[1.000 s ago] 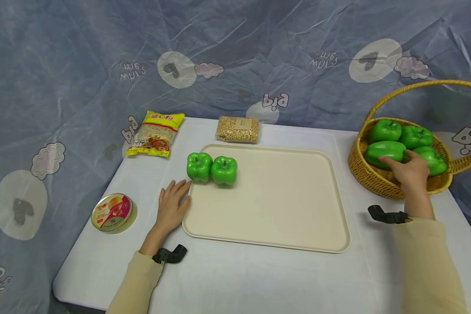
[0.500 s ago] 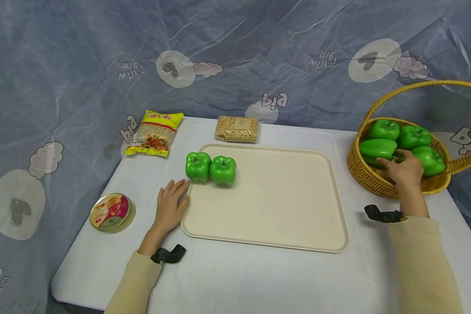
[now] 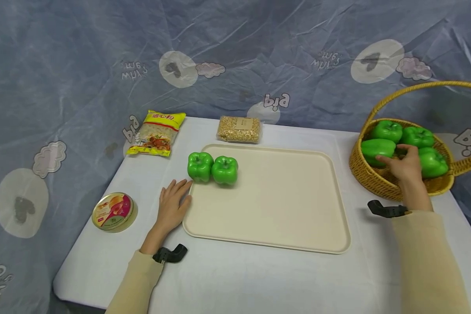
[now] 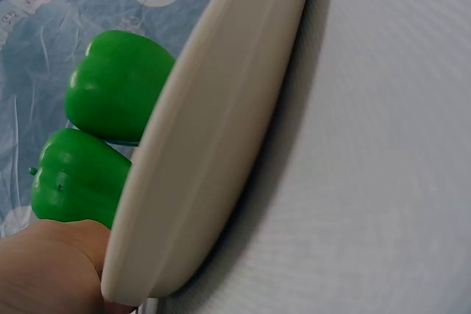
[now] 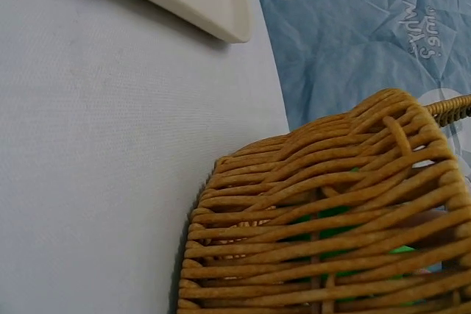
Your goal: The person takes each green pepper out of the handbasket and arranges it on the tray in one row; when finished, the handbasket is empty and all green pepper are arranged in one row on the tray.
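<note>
Head view: dips a part-curled right hand (image 3: 407,166) into the wicker basket (image 3: 370,182) beside the front-left green pepper (image 3: 376,149); cannot tell whether gripping it. Rests a loosely spread left hand (image 3: 172,203) at the edge of the tray (image 3: 282,209), near 2 other peppers (image 3: 225,170). Shows the basket pepper farther left than 1 second ago, probably handled there, not lifted.

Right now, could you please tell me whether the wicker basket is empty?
Not empty: in the head view, four green peppers show inside the wicker basket, with the right hand among them.
</note>
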`<state>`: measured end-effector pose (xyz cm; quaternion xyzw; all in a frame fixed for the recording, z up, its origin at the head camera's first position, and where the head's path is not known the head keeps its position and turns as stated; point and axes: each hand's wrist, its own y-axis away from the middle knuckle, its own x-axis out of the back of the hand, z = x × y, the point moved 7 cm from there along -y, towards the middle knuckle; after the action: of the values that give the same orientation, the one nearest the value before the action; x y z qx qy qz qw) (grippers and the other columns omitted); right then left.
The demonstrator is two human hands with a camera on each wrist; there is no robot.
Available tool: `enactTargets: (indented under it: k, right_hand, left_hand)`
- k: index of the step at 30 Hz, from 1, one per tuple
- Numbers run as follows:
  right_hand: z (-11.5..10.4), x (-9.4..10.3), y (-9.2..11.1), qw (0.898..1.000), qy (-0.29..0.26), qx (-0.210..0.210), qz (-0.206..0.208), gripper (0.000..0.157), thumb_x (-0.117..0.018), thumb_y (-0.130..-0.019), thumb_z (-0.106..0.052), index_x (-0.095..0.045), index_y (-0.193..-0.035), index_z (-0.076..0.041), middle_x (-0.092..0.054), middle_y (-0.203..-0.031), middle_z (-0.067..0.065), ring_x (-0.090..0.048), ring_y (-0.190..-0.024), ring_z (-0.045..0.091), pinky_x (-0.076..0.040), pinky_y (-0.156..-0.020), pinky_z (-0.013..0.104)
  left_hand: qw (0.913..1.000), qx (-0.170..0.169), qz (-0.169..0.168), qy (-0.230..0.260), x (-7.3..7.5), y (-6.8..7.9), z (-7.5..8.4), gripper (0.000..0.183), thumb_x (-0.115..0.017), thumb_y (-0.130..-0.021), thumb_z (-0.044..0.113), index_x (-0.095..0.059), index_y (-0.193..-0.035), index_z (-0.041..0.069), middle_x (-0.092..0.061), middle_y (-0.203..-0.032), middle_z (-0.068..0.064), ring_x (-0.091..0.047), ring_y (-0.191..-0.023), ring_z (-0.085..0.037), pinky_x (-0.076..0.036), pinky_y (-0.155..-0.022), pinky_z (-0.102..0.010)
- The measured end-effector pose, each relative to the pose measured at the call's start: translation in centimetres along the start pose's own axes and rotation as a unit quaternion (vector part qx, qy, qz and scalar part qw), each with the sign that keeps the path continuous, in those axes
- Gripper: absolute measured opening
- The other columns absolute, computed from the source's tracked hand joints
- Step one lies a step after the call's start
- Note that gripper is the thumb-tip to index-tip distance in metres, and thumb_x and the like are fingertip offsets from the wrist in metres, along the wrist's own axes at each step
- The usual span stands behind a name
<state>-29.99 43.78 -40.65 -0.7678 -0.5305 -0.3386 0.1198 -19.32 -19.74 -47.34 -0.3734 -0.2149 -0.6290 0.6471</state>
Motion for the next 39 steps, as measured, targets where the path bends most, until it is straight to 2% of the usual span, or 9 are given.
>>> enactTargets:
  k: [4,8,15,17,23,26,33,39]
  right_hand:
    - [-0.1,-0.2,-0.3,1.000,0.011,0.004,-0.008,0.099,-0.063,-0.089,-0.046,-0.003,-0.156,-0.004,-0.010,-0.159,0.028,-0.025,-0.138,0.046,-0.031,-0.110,0.057]
    - [-0.3,-0.4,-0.5,0.999,0.032,0.012,-0.020,0.098,-0.061,-0.091,-0.041,0.001,-0.156,-0.001,0.000,-0.161,0.028,-0.008,-0.146,0.050,-0.019,-0.116,0.062]
    - [-0.1,-0.4,-0.7,0.998,0.049,-0.001,-0.037,0.105,-0.062,-0.089,-0.050,0.004,-0.155,-0.002,0.005,-0.161,0.026,-0.003,-0.147,0.050,-0.017,-0.116,0.062]
    - [0.0,-0.4,-0.7,0.998,0.046,-0.005,-0.035,0.108,-0.064,-0.087,-0.052,0.003,-0.156,-0.002,0.001,-0.161,0.027,-0.006,-0.146,0.050,-0.019,-0.116,0.062]
    - [-0.2,-0.3,-0.5,0.998,0.053,0.007,-0.010,0.110,-0.069,-0.082,-0.053,-0.006,-0.157,-0.002,-0.014,-0.158,0.030,-0.021,-0.142,0.051,-0.028,-0.112,0.062]
    - [-0.4,-0.2,-0.4,0.998,0.063,0.016,-0.002,0.110,-0.070,-0.082,-0.053,-0.008,-0.156,-0.001,-0.012,-0.159,0.030,-0.019,-0.142,0.051,-0.027,-0.112,0.062]
    - [-1.1,0.3,0.4,0.998,0.045,0.039,0.020,0.109,-0.070,-0.082,-0.053,-0.009,-0.155,-0.001,-0.011,-0.160,0.025,-0.016,-0.145,0.048,-0.023,-0.114,0.061]
    - [-1.9,1.9,2.0,0.998,0.022,0.035,0.054,0.102,-0.068,-0.083,-0.052,-0.014,-0.156,-0.007,-0.006,-0.161,0.022,-0.011,-0.147,0.043,-0.019,-0.118,0.058]
  left_hand:
    - [1.0000,-0.003,0.001,0.000,0.0,0.0,0.1,0.046,-0.053,-0.097,0.016,-0.052,-0.142,0.008,-0.046,-0.147,-0.021,-0.023,-0.145,-0.046,-0.004,-0.114,-0.069]
    - [1.0000,-0.003,0.003,0.000,0.0,0.1,0.1,0.046,-0.053,-0.097,0.015,-0.052,-0.142,0.008,-0.046,-0.147,-0.021,-0.023,-0.145,-0.047,-0.004,-0.113,-0.069]
    - [1.0000,-0.002,0.004,-0.005,0.0,0.0,0.0,0.046,-0.053,-0.097,0.016,-0.051,-0.142,0.008,-0.046,-0.148,-0.020,-0.023,-0.145,-0.046,-0.004,-0.114,-0.069]
    - [1.0000,-0.002,0.004,-0.004,0.0,0.1,0.0,0.046,-0.053,-0.097,0.016,-0.051,-0.142,0.008,-0.046,-0.147,-0.020,-0.023,-0.145,-0.046,-0.004,-0.114,-0.069]
    - [1.0000,0.000,0.000,-0.003,0.1,0.1,0.1,0.046,-0.053,-0.097,0.016,-0.052,-0.142,0.008,-0.046,-0.148,-0.020,-0.023,-0.145,-0.045,-0.004,-0.114,-0.068]
    - [1.0000,0.000,-0.002,-0.002,0.1,0.1,0.2,0.046,-0.053,-0.097,0.016,-0.052,-0.142,0.008,-0.046,-0.148,-0.020,-0.023,-0.145,-0.045,-0.004,-0.114,-0.068]
    - [1.0000,0.001,-0.003,-0.003,0.1,0.1,0.2,0.046,-0.053,-0.097,0.016,-0.052,-0.142,0.008,-0.046,-0.148,-0.020,-0.023,-0.145,-0.046,-0.004,-0.114,-0.069]
    - [1.0000,0.001,-0.002,-0.006,0.2,0.1,0.2,0.046,-0.053,-0.097,0.016,-0.052,-0.142,0.008,-0.045,-0.148,-0.020,-0.023,-0.145,-0.046,-0.004,-0.114,-0.068]
